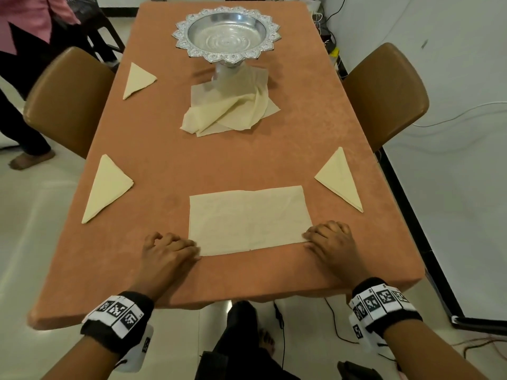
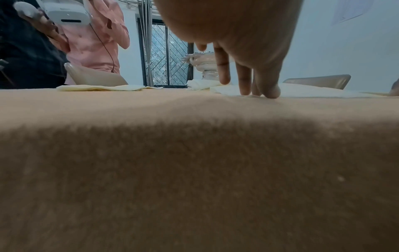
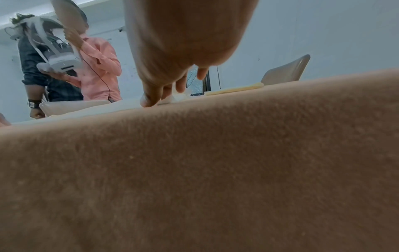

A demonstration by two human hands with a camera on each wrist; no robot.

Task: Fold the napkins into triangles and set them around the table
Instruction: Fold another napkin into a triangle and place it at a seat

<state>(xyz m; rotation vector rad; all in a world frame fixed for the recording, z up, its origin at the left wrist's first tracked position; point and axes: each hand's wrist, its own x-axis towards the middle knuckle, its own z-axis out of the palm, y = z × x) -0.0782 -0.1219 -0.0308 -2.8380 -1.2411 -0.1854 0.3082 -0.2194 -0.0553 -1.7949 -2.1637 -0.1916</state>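
Observation:
A cream napkin [image 1: 249, 220] lies flat as a rectangle on the orange table [image 1: 164, 149], close to its near edge. My left hand [image 1: 196, 250] pinches the napkin's near-left corner with curled fingers. My right hand [image 1: 308, 237] pinches the near-right corner. In the left wrist view the left hand [image 2: 259, 93] meets the napkin's edge [image 2: 313, 92] at table level. The right wrist view shows the right hand [image 3: 157, 101] on the corner of the napkin [image 3: 108, 109]. Three folded triangles lie at far left [image 1: 138, 79], near left [image 1: 108, 187] and near right [image 1: 341, 181].
A loose pile of napkins [image 1: 233, 113] lies under a silver pedestal tray [image 1: 226, 32] at the far middle. Brown chairs stand at the left [image 1: 68, 100] and right [image 1: 384, 97] sides. A person in pink [image 1: 27, 37] stands at far left. Cables run over the floor [image 1: 340, 333].

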